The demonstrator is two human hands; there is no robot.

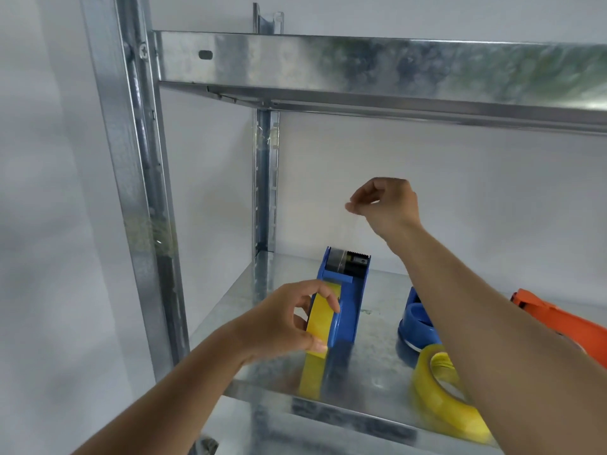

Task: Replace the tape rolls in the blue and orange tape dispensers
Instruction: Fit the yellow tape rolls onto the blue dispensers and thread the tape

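On the metal shelf, blue dispenser half-loaded: left hand fingers grip its yellow roll, right hand pinches the clear tape end above; spare roll and orange dispenser at right look untouched.

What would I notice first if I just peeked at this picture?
Probably the bright blue tape dispenser standing on the metal shelf, with the left hand gripping a yellow tape roll against its side. Above it, the right hand pinches something too thin to see clearly. An orange dispenser peeks in at the right.
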